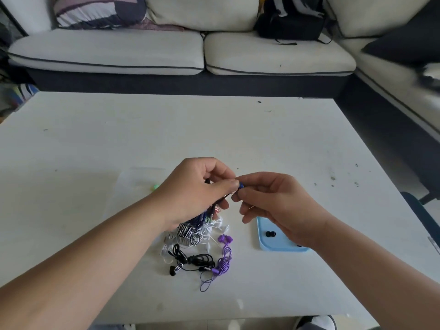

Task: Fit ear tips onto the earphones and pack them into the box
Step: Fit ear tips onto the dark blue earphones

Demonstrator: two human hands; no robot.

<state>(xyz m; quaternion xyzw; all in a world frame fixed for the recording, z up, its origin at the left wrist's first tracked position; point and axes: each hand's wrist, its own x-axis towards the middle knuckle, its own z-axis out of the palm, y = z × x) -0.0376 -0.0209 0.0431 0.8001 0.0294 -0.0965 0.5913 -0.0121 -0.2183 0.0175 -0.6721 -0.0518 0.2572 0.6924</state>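
Above the tangled pile of wired earphones (197, 234) on the white counter (95, 144), both hands meet in the air. The left hand (200, 186) has its fingers (227, 186) curled, thumb and forefinger pinching a small blue earbud (241, 186). The earbud's thin dark cable (221, 200) runs from under the palm down into the pile. The right hand (273, 206) comes in from the other side, and its fingers (250, 179) close in a pinch on the same earbud's outer end. Whether an ear tip sits between them cannot be told.

At the near edge of the pile lie a coiled purple earphone set (223, 258) and a black earphone set (188, 259), touching each other. Just right of the pile, partly under the right wrist, is a light blue plastic tray (264, 246) with two black rubber ear tips (270, 233) in it. Left of the pile, beyond the left wrist, a small green object (156, 186) peeks out. Far behind the pile stands a cream sofa (107, 51) with a black bag (290, 22) and a striped cushion (95, 10).
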